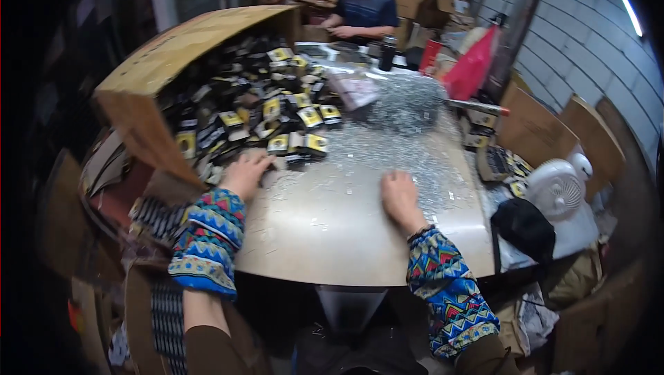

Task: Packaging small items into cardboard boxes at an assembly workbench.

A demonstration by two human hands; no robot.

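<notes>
A large heap of small black, yellow and white boxes (pixel 270 108) spills from a tipped cardboard carton (pixel 131 108) onto the table. My left hand (pixel 243 176) is at the near edge of this heap, fingers reaching forward and somewhat apart, beside the closest boxes. Flat on the right half of the tabletop lies a spread of small, shiny, thin metal pieces (pixel 377 150). My right hand (pixel 401 200) rests at the edge of that spread with its fingers curled down and together. Whatever is under those fingers is hidden. Patterned blue sleeves cover both forearms.
The pale table (pixel 311 236) has a curved near edge. A clear plastic bag of metal pieces (pixel 408 105) lies farther back. To the right are a white fan (pixel 555 188) and a black cap (pixel 523 230). A person (pixel 366 5) works across the table, near a dark bottle (pixel 388 53).
</notes>
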